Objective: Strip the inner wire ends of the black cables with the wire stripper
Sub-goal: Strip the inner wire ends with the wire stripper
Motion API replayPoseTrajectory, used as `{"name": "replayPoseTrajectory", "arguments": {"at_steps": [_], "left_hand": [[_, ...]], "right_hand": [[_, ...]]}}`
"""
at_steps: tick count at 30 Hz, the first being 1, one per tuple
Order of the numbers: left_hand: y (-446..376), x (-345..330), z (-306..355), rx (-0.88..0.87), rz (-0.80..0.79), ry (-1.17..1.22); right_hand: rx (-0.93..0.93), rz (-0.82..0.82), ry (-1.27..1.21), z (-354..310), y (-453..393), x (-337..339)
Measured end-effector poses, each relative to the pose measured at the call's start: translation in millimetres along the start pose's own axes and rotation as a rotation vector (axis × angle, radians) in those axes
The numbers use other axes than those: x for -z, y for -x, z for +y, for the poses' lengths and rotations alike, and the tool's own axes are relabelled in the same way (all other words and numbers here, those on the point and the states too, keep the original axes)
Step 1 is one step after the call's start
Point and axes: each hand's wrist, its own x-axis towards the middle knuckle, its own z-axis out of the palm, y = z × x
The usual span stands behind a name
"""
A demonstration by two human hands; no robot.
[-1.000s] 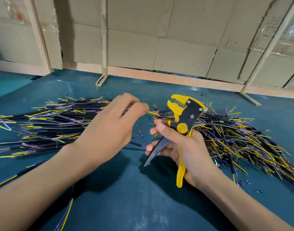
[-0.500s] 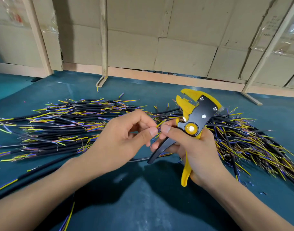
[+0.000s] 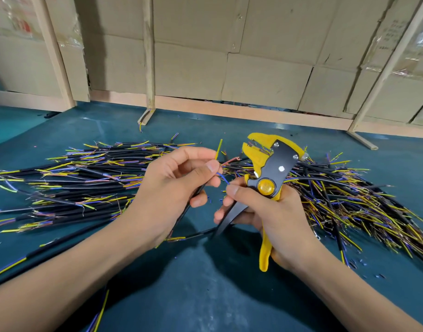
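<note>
Two hands work above the teal table (image 3: 205, 295). Your left hand (image 3: 172, 188) has its fingers curled round one black cable (image 3: 193, 200), thumb and forefinger pinching it near its end, so that the yellow inner wire (image 3: 218, 149) stands up and the blue inner wire (image 3: 223, 177) bends right. Your right hand (image 3: 265, 216) grips the yellow and black wire stripper (image 3: 268, 178) with its head up and its handles spread; the thumb tip lies just beside the blue wire, though whether it touches it you cannot tell. The stripper's head sits just right of the held wire ends, apart from them. One pile of black cables (image 3: 73, 183) lies on the table to the left, a second, looser pile (image 3: 349, 200) to the right. Cardboard panels (image 3: 265, 56) close off the far side.
</note>
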Motion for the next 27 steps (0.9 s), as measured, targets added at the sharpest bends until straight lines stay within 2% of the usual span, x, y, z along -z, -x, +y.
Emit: {"name": "replayPoseTrajectory", "arguments": {"at_steps": [8,16,23,27], "left_hand": [[-6.0,5.2,13.5,-0.175,0.160,-0.015],[-4.6,4.4,12.0,-0.185,0.117,-0.048],[-4.6,3.1,10.8,-0.191,0.120,-0.055],[-2.3,0.2,13.6,-0.236,0.103,-0.117]], "right_hand": [[-0.184,-0.164,-0.021,-1.4,4.0,-0.5],[-0.178,-0.278,-0.007,-2.7,6.3,0.1],[-0.185,-0.249,0.006,-7.9,9.6,-5.3],[-0.225,-0.134,-0.033,-5.5,14.6,-10.9]]}}
